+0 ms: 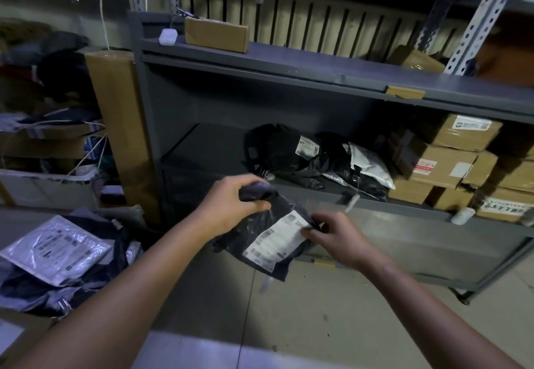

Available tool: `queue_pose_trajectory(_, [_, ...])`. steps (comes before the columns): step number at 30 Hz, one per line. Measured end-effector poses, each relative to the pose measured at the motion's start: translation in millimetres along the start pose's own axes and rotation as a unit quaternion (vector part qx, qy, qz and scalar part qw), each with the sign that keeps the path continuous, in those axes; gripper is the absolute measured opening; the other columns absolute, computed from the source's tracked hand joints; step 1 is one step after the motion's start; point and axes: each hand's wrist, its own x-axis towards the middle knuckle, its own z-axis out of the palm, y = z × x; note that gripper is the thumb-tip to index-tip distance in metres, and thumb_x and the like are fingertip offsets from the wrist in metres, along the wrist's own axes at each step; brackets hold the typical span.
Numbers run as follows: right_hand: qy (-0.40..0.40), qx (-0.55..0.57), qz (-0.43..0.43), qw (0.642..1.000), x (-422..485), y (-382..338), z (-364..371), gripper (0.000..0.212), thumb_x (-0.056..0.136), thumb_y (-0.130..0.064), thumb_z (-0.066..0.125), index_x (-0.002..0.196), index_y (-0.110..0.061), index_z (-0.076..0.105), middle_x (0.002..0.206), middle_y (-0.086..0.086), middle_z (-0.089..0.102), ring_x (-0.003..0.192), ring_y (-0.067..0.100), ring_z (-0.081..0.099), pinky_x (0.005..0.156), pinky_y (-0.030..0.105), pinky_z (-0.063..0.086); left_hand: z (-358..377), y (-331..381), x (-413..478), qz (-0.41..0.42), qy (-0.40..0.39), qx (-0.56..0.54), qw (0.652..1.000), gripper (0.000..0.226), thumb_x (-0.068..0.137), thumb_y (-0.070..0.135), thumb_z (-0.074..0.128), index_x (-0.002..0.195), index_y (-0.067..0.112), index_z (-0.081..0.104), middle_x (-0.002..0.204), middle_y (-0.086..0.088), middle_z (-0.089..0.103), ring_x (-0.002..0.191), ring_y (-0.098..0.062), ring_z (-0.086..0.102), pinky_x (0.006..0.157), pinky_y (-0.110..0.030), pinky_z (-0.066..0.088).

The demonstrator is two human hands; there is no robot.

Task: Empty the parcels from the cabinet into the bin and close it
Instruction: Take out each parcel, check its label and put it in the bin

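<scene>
Parcel (268,235), white label (277,241) unreadable, both hands.

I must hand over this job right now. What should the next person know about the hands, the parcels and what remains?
Left hand: gripping the top of a black parcel bag.
Right hand: fingers pinching the bag's white label.
Cabinet: open; black and grey bags and cardboard boxes remain on its shelf.
Done: several bags lie piled at the left.
Left: drop this bag, clear the shelf, close up.
</scene>
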Motion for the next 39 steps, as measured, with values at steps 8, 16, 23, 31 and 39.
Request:
queue_pose_trajectory(8, [0.042,0.331,0.034,0.942,4,-19,-4,0.010,0.093,-0.006,0.065,0.101,-0.006,0.071,0.092,0.010,0.076,0.080,0.019,0.071,0.069,0.022,0.055,-31,-16,-13,-0.211,0.121,-0.211,0.947,0.125,0.056,0.062,0.084,0.153,0.048,0.006,0.159,-0.001,0.031,0.142,-0.024,0.037,0.109,-0.043,0.033])
queue_pose_trajectory(16, [0.032,0.380,0.069,0.922,13,-33,15,0.016,0.091,-0.007,0.067,0.107,-0.007,0.068,0.098,0.008,0.076,0.082,0.016,0.071,0.066,0.023,0.055,-18,-17,-18,-0.197,-0.026,-0.205,0.958,0.023,0.090,0.022,0.071,0.112,0.018,0.066,0.103,-0.002,0.077,0.092,-0.015,0.074,0.082,-0.034,0.059])
queue_pose_trajectory(23, [0.035,0.268,0.055,0.961,17,-39,15,0.028,0.093,-0.017,0.067,0.120,-0.019,0.060,0.109,0.001,0.071,0.092,0.014,0.068,0.063,0.020,0.054,-22,-26,-9,-0.159,0.047,-0.154,0.974,0.012,0.093,0.015,0.068,0.095,0.027,0.067,0.098,0.005,0.074,0.090,-0.009,0.070,0.081,-0.028,0.056])
queue_pose_trajectory(31, [0.041,0.315,0.090,0.944,18,-31,3,0.037,0.088,-0.023,0.072,0.123,-0.020,0.060,0.108,0.001,0.072,0.096,0.017,0.071,0.077,0.029,0.059,-24,-27,-10,-0.148,0.024,-0.157,0.976,0.017,0.094,0.015,0.066,0.095,0.031,0.065,0.097,0.010,0.073,0.092,-0.007,0.070,0.088,-0.029,0.056])
queue_pose_trajectory(39, [0.036,0.366,0.079,0.927,31,-51,43,0.016,0.091,-0.008,0.068,0.107,-0.007,0.066,0.100,0.013,0.073,0.085,0.022,0.069,0.076,0.035,0.059,-36,-36,-8,-0.175,0.051,-0.206,0.961,0.019,0.093,0.017,0.068,0.101,0.034,0.063,0.105,0.004,0.073,0.091,-0.015,0.072,0.078,-0.038,0.061])
